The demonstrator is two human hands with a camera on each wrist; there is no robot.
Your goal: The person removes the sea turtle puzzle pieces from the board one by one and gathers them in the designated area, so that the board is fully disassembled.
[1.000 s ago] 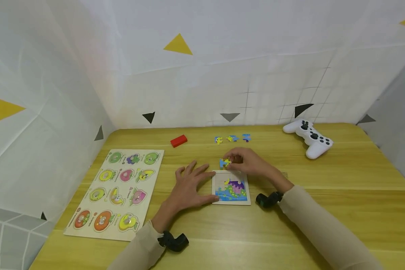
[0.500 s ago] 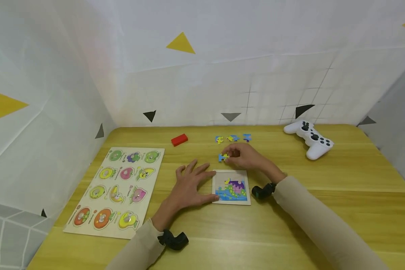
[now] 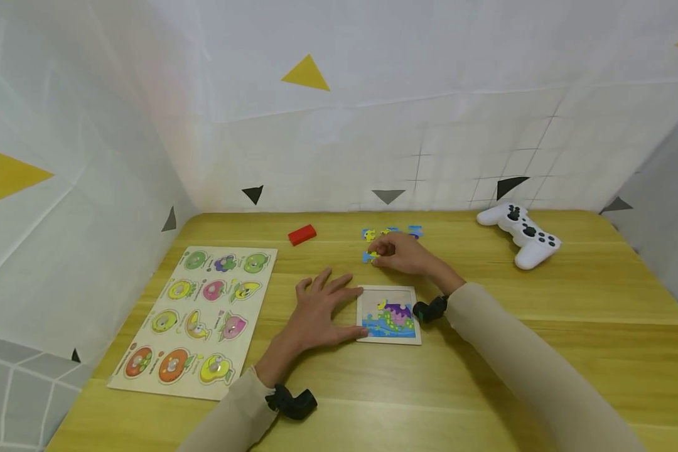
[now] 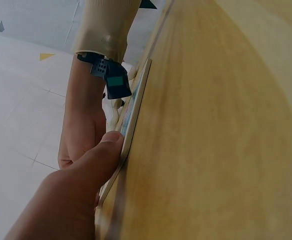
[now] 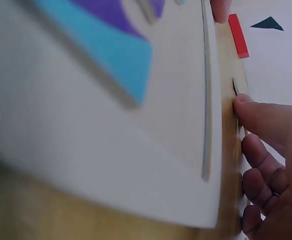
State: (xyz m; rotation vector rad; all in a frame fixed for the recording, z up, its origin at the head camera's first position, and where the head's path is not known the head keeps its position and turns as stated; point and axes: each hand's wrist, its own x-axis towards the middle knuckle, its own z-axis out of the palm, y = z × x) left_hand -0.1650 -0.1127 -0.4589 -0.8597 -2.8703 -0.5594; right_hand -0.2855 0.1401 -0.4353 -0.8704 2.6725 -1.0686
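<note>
My right hand (image 3: 407, 252) pinches a blue and yellow jigsaw piece (image 3: 367, 257) between thumb and fingers, beyond the small framed puzzle. In the right wrist view the piece (image 5: 235, 87) shows edge-on at the thumb tip. The puzzle tray (image 3: 392, 341) has a pale wooden rim; a purple, green and blue picture fills its lower right, with bare wood at the top and left. My left hand (image 3: 315, 315) lies spread at its left side, index finger by the upper corner, thumb (image 4: 112, 137) on the lower rim. Loose pieces (image 3: 369, 235) lie behind the right hand, one partly hidden.
A large wooden fruit puzzle board (image 3: 206, 323) lies at the left. A red block (image 3: 302, 235) sits near the back edge, and a white game controller (image 3: 521, 233) at the back right. White fabric walls (image 3: 339, 138) enclose the table's back and sides.
The right hand has moved away from the tray, back and slightly left, carrying the jigsaw piece towards the loose pieces. The left hand has stayed at the tray's left side.
</note>
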